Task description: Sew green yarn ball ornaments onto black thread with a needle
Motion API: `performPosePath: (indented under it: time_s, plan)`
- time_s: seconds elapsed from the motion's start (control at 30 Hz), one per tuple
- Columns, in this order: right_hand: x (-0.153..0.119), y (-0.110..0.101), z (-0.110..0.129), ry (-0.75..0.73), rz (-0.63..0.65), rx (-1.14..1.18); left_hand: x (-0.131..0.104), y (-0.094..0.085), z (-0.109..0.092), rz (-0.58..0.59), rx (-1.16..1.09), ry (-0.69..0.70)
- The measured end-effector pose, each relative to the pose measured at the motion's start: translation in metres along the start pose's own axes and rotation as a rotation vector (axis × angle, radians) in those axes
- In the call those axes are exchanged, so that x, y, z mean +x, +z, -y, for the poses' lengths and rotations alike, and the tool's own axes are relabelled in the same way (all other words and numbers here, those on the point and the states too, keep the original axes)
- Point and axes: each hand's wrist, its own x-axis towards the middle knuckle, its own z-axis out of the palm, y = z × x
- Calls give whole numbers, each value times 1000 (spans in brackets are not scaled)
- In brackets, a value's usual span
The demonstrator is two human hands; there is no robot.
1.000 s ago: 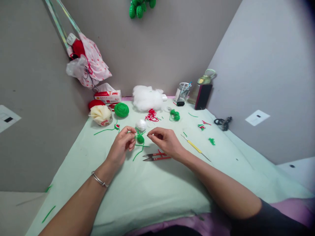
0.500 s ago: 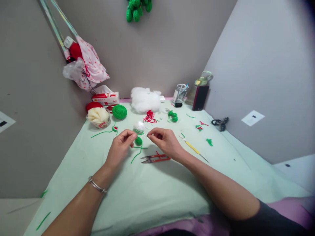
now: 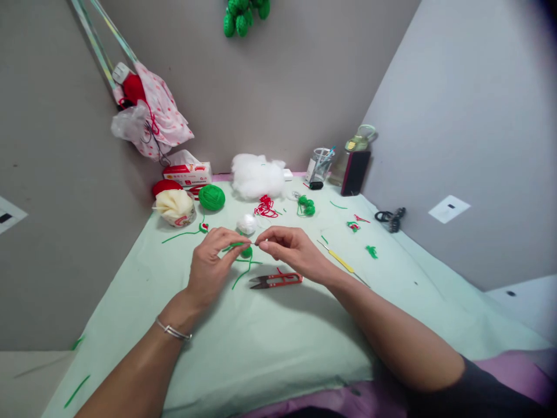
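Where the pale green, cloth-covered tabletop [image 3: 278, 348] has its left edge: a short, straight piece of green yarn [image 3: 77, 391] lies.
Pink, red-dotted fabric bag [image 3: 167, 116]: hangs on the wall, above a red-and-white cardboard tissue box [image 3: 187, 172].
Round printed tub [image 3: 185, 220]: holds a soft, cream-coloured bundle [image 3: 174, 203]; just beyond it to the right sits a large, round green yarn ball [image 3: 212, 198].
Left hand [image 3: 211, 258]: its grip is pinched, thumb against forefinger, on a thin green yarn strand [image 3: 232, 247].
Small, round green yarn piece [image 3: 246, 253]: just below the left fingertips, partly covered by them; whether they touch it, I cannot tell.
Round white yarn ball [image 3: 246, 223]: beyond the fingertips, with fluffy white stuffing [image 3: 258, 177] farther back.
Red-handled, dark-bladed metal snips [image 3: 278, 281]: on the near side of the hands, blades pointing left.
Right hand [image 3: 296, 249]: its grip is pinched around a thin sliver [image 3: 253, 244], too small to identify, facing the left fingertips.
Slim, yellow-handled metal hook [image 3: 340, 260]: lies slantwise beside the right forearm.
Dark, flat phone [image 3: 355, 173]: stands upright before a pale green translucent bottle [image 3: 360, 141].
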Motion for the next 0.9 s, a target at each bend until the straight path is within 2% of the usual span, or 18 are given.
performPosePath:
  time_s: [0.07, 0.17, 0.27, 0.37, 0.5, 0.6, 0.73, 0.9]
  plan:
    - [-3, -9, 2, -11, 136, -144, 5, -6, 2, -108, -133, -153]
    - [-7, -16, -1, -25, 391, -591, 14, -18, 4, -290, -403, -339]
    - [-9, -13, -6, -23, 503, -874, 22, -27, 6, -388, -577, -355]
    - [-8, -10, -8, -37, 522, -870, 24, -30, 7, -399, -592, -336]
    - [-2, -11, -7, 15, 452, -554, 23, -27, 8, -388, -557, -336]
    - [8, -10, -2, 5, 277, -355, 22, -25, 10, -381, -504, -312]
    - [26, 0, 13, -51, 93, -400, 21, -25, 13, -370, -414, -276]
    - [41, 10, 30, -19, 69, -549, 21, -26, 12, -346, -303, -175]
